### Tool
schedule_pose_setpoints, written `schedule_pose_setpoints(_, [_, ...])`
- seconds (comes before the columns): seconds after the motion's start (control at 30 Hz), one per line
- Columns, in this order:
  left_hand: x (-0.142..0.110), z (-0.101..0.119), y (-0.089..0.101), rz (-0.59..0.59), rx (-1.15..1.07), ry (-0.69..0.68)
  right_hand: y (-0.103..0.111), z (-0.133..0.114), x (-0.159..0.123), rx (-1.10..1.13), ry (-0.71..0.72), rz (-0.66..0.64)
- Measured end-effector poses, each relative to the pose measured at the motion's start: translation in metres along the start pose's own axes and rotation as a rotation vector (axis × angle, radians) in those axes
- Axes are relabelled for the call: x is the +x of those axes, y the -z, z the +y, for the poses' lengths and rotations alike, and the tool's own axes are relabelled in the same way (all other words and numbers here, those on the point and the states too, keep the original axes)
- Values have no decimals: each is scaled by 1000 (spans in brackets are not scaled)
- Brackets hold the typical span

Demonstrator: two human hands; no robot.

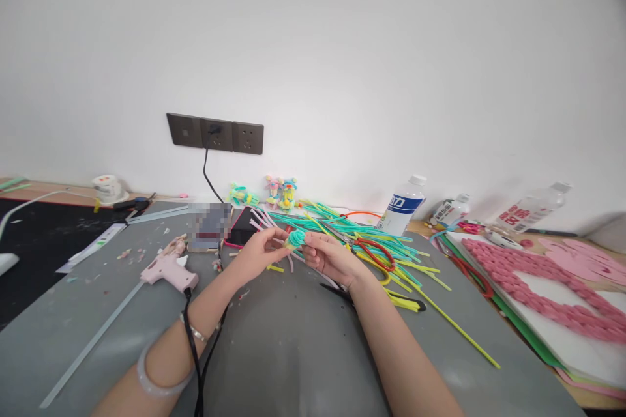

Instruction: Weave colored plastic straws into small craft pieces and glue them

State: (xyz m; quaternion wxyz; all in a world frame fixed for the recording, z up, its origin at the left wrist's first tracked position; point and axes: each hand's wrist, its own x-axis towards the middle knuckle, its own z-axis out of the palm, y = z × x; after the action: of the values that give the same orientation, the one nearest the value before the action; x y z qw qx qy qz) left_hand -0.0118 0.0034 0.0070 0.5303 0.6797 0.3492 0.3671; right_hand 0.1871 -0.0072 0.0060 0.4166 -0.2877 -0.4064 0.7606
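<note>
Between my two hands, above the grey table, is a small coiled pipe-cleaner piece (296,238), teal on top with pale yellow at its lower left. My left hand (260,254) pinches it from the left with thumb and fingertips. From the right, my right hand (331,258) grips its other side, fingers curled. Just behind and to the right lies a loose pile of teal, yellow and pink pipe cleaners (401,251). Red-handled scissors (376,254) rest among them. Part of the pile is hidden by my hands.
A pink glue gun (169,272) with a long glue stick lies left, its cord passing my left forearm. Small pipe-cleaner figures (281,193) stand by the wall. Bottles (405,205) stand or lean at right, near a pink braided piece (542,293). A phone (242,228) lies behind my left hand.
</note>
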Motion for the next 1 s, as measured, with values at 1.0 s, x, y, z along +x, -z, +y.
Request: schedule_pose_setpoints(1.0, [-1,1,-1,9,5,65,-6,1,-2,-348,213,173])
